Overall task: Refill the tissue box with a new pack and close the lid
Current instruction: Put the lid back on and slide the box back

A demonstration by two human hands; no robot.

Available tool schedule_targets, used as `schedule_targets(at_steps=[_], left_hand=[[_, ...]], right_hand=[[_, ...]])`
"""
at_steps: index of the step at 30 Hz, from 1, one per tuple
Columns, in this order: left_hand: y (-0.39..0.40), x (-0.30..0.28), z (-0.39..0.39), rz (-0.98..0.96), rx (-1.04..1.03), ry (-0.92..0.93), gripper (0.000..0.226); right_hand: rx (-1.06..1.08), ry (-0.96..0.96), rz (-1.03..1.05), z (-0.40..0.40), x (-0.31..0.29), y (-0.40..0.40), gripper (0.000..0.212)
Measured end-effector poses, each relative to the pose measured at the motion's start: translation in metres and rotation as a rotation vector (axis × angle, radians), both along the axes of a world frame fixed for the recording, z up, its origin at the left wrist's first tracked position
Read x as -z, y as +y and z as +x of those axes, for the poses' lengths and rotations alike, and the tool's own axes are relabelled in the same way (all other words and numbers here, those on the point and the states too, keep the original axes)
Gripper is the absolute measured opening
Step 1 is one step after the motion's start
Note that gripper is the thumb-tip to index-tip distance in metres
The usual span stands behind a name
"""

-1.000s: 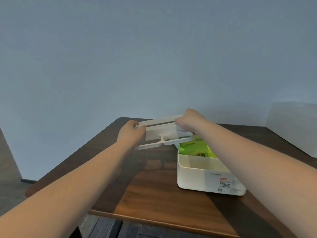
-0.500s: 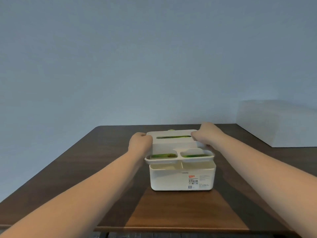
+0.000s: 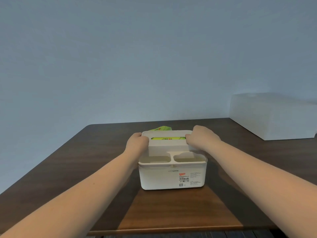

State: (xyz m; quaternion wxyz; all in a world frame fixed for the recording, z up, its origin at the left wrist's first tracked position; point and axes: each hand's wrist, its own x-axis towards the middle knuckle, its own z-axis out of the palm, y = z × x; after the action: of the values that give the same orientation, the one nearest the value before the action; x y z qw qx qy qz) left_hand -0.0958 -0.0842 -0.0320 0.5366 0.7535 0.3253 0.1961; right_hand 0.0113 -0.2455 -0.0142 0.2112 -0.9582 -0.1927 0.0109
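Observation:
A white plastic tissue box [image 3: 159,179] stands in the middle of the dark wooden table [image 3: 68,165]. Its white lid [image 3: 167,147], with a raised slot part and two front compartments, sits down on the box rim. The green tissue pack [image 3: 169,138] shows through the slot, and a green corner [image 3: 162,128] sticks up behind the lid. My left hand [image 3: 136,143] grips the lid's left end. My right hand [image 3: 200,138] grips its right end.
A large white box [image 3: 274,117] stands at the back right of the table. A pale blue wall rises behind. The table's front edge [image 3: 171,229] is near me, with dark floor below.
The lid was held up left of the open box, then brought over it. It has now dropped from hovering above the rim to resting on the box, both hands moving down with it.

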Motion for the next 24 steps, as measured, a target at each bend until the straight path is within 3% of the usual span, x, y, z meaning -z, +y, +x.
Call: schedule_targets(at_steps=[3,5,6,8,15,19,24], left_hand=[[0.001,0.0,0.003,-0.002,0.031,-0.019,0.017],[0.002,0.003,0.006,-0.018,0.044,-0.035,0.043],[0.003,0.003,0.005,-0.03,0.058,-0.041,0.043],[0.002,-0.001,0.004,-0.05,0.071,-0.008,0.013],[0.011,0.004,0.013,-0.155,0.066,-0.06,0.026],[0.016,0.007,0.016,-0.185,0.048,-0.074,0.048],[0.016,0.009,0.015,-0.158,0.078,-0.07,0.05]], right_hand=[[0.002,-0.006,-0.011,0.001,0.0,0.002,0.024],[-0.008,0.007,-0.02,0.002,0.0,0.003,0.021],[-0.015,0.021,-0.023,0.002,-0.001,0.002,0.02],[-0.025,0.052,-0.015,0.002,-0.001,0.001,0.02],[-0.074,0.213,0.127,0.009,0.001,0.0,0.047],[-0.09,0.222,0.14,0.014,0.006,0.001,0.052],[-0.118,0.242,0.125,0.021,0.007,0.001,0.055]])
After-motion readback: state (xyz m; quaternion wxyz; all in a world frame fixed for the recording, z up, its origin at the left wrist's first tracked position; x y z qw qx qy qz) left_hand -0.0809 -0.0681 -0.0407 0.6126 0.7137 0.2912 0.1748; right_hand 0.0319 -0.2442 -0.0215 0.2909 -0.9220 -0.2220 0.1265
